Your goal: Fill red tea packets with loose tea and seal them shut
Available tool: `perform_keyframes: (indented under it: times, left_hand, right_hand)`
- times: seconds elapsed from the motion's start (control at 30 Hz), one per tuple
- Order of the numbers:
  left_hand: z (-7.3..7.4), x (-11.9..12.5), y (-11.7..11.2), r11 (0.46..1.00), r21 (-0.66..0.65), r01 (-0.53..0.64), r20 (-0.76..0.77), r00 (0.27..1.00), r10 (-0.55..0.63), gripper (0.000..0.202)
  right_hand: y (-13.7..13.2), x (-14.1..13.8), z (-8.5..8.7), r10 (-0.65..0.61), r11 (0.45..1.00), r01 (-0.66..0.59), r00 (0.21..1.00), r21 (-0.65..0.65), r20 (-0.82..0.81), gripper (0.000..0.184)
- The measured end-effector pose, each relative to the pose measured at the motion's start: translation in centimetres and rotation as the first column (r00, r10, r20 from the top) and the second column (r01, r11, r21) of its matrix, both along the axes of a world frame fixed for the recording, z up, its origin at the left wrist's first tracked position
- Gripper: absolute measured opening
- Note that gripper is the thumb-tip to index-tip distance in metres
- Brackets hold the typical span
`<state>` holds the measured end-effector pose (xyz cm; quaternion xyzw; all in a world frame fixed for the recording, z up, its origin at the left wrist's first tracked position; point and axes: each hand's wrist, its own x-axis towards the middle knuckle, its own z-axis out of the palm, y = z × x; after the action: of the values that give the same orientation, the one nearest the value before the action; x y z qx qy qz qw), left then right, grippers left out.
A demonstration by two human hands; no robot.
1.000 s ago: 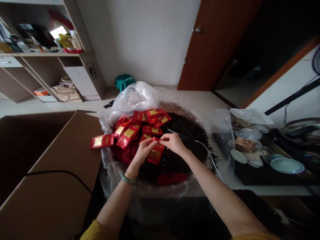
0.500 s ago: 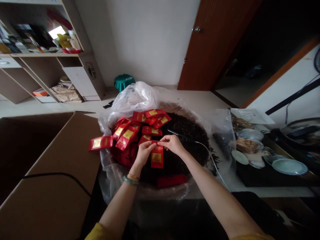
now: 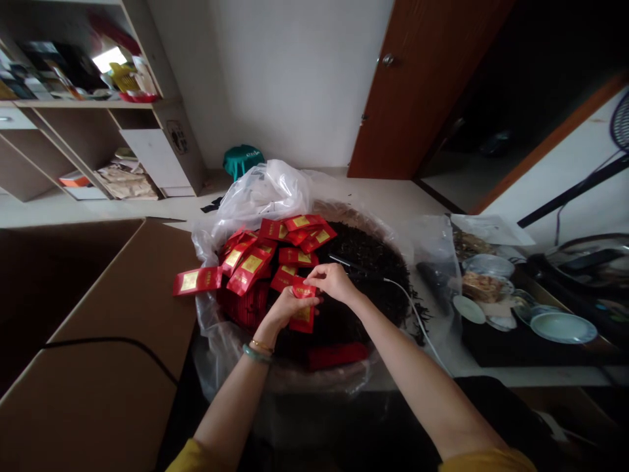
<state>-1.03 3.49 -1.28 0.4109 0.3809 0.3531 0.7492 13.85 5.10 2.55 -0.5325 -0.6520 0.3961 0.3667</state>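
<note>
A red packet with a gold label [image 3: 303, 321] hangs over the middle of the basket, gripped around its upper half by my left hand [image 3: 287, 306], thumb across the front. My right hand [image 3: 334, 282] pinches the packet's top edge between thumb and fingertips. Beneath both hands lie dark loose leaves [image 3: 368, 246] that look like tea, in a round basket lined with clear plastic [image 3: 211, 314]. Several more red packets [image 3: 250, 265] are heaped on the left of the leaves. A dark device with a white cable [image 3: 344, 263] rests just behind my right hand.
An open cardboard box [image 3: 132, 328] stands at the left. To the right, a low table holds dishes [image 3: 563, 326] and a plastic tub [image 3: 484, 285]. Behind are a green-covered stool [image 3: 240, 160], a shelf unit [image 3: 171, 147] and a brown door [image 3: 407, 98]. A red packet stack [image 3: 339, 356] lies in front.
My left hand has shifted from pinching the packet's top edge to wrapping around its middle. The right hand has stayed at the top, moving slightly left.
</note>
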Motion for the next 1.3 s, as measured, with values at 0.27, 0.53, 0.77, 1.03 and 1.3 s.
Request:
perform_keyframes:
  times: [0.27,0.53,0.77,1.03,1.3]
  left_hand:
    - [0.2,-0.2,-0.2,0.999,-0.037,-0.027,0.019,0.999,0.028,0.055]
    - [0.4,0.0,0.2,0.980,-0.044,-0.192,0.019,0.981,0.193,0.058]
    - [0.0,0.1,0.2,0.975,-0.021,-0.223,0.009,0.975,0.223,0.056]
    - [0.1,0.3,0.1,0.971,0.032,-0.236,0.024,0.972,0.235,0.049]
    - [-0.2,0.3,0.0,0.974,0.083,-0.209,0.040,0.978,0.207,0.042]
  right_hand:
    - [0.4,2.2,0.0,-0.024,0.994,0.001,0.976,0.109,0.215,0.019]
    - [0.1,7.1,-2.2,-0.305,0.947,0.029,0.402,0.321,0.863,0.058]
    - [1.3,8.4,-2.2,-0.335,0.915,0.083,0.703,0.396,0.627,0.049]
    - [1.0,4.2,3.1,0.185,0.969,-0.239,0.882,0.071,0.434,0.053]
    - [0.9,1.6,3.7,0.222,0.969,-0.249,0.860,-0.002,0.460,0.028]
